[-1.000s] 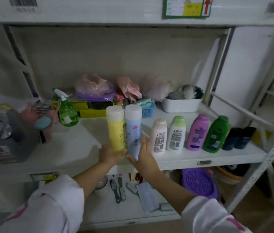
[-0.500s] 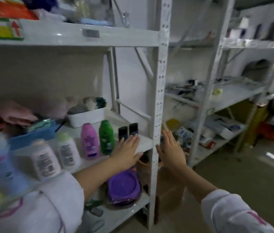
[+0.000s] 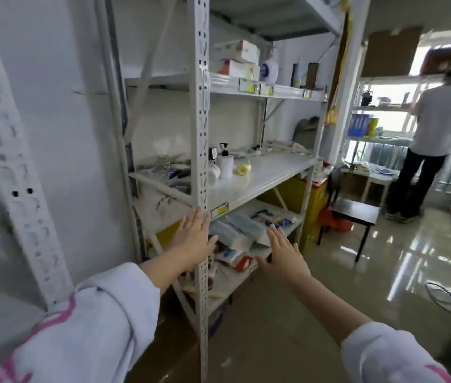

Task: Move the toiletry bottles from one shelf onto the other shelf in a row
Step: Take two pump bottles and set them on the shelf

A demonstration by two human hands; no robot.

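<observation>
**Empty hands, bottles nowhere in view**

Closest in, both white sleeves reach forward. The left hand [image 3: 194,240] is open with fingers spread flat, palm down, right by the upright [image 3: 201,167] of the rack, touching it or just in front, hard to say. The right hand [image 3: 283,251] is spread too, hovering near the low shelf [image 3: 228,279] full of packets. Neither one holds anything.

Past the hands, the middle shelf [image 3: 260,178] is mostly bare, with a white pump bottle [image 3: 225,163] and a small yellow thing [image 3: 243,168] at its left end. No toiletry bottles from the task show up here, so their spot can't be told. Far back, another person [image 3: 437,139] stands at a window rack.

Probably a go-between moment. Best bet: pick bottles up upright, one per hand, and line them along the front of whichever shelf has room.
</observation>
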